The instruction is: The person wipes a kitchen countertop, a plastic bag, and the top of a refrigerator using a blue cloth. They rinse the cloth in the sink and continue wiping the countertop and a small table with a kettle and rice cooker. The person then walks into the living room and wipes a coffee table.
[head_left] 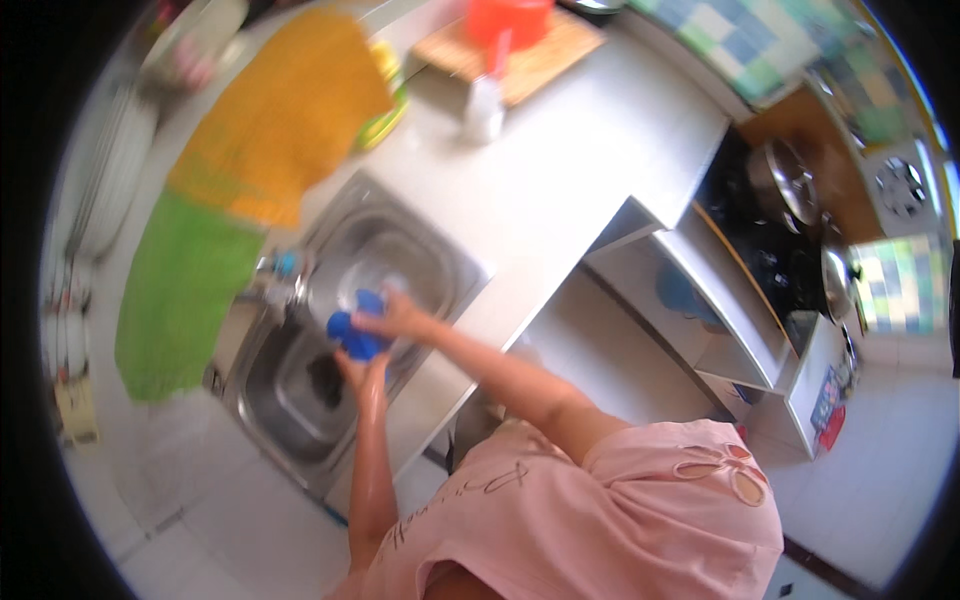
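Observation:
A blue item [357, 337] with rounded lobes is held between both my hands over a stainless steel double-bowl sink [469, 262]. It is blurred, so its exact kind cannot be told. My left hand [364, 367] grips it from below in the picture. From the upper right side, my right hand [399, 316] holds it with the fingers over it. Close by, at the sink's back edge, stands a metal faucet [283, 291] with a light-blue part [285, 262]. The bowl beneath my right hand looks wet, and a dark patch [326, 381] shows in the other bowl.
Behind the sink lie an orange cloth [285, 112] and a green cloth [187, 292]. A red container [508, 21] rests on a wooden board [559, 71], with a white bottle [484, 109] before it. Pans [784, 180] sit on the black stove [742, 225] to the right.

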The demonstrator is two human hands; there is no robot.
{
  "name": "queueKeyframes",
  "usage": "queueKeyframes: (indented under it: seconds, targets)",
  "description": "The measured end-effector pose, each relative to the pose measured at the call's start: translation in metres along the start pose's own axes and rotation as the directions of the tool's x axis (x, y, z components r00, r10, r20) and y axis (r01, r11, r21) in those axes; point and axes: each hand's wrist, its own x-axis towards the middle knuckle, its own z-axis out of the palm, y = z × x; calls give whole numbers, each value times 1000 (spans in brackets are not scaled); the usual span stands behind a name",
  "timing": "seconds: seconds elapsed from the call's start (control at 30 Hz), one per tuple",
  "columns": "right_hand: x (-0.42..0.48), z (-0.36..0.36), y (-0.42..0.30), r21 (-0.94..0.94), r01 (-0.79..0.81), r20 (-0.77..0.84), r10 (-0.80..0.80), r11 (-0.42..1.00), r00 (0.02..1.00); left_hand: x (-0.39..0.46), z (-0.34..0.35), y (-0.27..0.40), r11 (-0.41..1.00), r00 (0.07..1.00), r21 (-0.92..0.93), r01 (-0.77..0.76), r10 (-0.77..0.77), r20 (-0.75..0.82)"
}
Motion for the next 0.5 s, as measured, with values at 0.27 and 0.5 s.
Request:
queueKeyframes:
  seconds: [0.27,0.5]
  targets:
    - [-108,-149,-31,400,-66,255,-42,914,966,-45,3,136,575,586,-402,713,-173,792]
    - [-145,-313,-38,141,89,-271,-48,986,961,-46,120,193,198,331,-327,924,16,944]
